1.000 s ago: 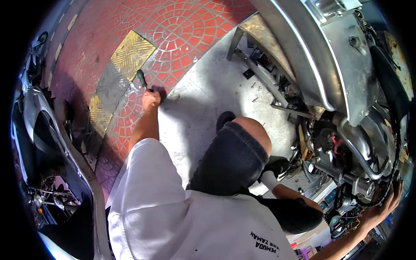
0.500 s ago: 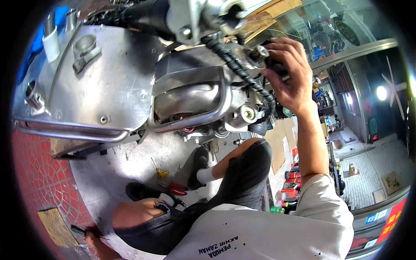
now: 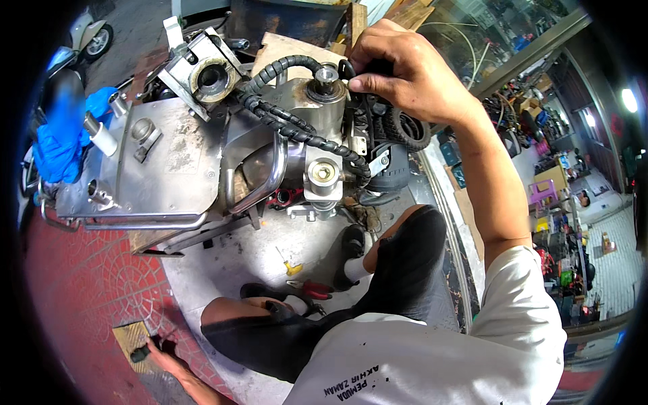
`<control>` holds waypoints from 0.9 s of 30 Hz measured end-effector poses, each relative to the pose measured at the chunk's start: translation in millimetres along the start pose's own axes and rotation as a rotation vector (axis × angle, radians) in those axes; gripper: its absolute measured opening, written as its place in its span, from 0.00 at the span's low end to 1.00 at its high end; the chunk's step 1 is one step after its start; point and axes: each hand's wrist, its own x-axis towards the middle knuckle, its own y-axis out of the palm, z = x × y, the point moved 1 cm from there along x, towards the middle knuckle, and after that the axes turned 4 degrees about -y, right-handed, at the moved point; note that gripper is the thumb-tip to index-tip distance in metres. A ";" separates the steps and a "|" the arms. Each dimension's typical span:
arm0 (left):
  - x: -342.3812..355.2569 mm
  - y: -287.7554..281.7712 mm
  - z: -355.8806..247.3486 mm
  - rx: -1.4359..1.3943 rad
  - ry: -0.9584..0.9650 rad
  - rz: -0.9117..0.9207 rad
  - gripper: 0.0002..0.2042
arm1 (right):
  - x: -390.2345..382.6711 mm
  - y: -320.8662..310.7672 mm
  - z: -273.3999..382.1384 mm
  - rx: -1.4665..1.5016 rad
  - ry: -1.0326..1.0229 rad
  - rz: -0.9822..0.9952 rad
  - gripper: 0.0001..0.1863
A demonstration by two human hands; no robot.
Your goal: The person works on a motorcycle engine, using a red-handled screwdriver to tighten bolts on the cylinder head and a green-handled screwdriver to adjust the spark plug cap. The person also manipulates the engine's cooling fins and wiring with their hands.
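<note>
My right hand (image 3: 412,74) is raised at the far side of the machine, its thumb and fingers closed on a black cable (image 3: 347,69). Just left of it, a metal stem (image 3: 325,75) stands out of the machine's silver metal housing (image 3: 297,98). A spiral-wrapped black hose (image 3: 290,131) curves over that housing. Low on the left, my left hand (image 3: 165,361) is closed around a dark-handled screwdriver (image 3: 140,354), just over a yellowish block (image 3: 128,335) on the red paving. The screwdriver's shaft is hard to make out.
A flat metal panel (image 3: 175,162) with tube fittings covers the machine's left side. Red-handled pliers (image 3: 314,290) and a yellow-handled tool (image 3: 293,268) lie on the pale floor between my feet. Glass and a metal frame (image 3: 533,54) border the right. A scooter (image 3: 88,34) stands far left.
The view has shifted, showing more of the machine's far side. My left hand has brought the screwdriver over the yellowish block. My right hand has moved from beside the metal stem to the black cable.
</note>
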 end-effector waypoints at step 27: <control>-288.5 472.6 -417.4 0.181 0.563 1.332 0.11 | -3.4 33.9 -36.3 0.810 0.699 -0.368 0.17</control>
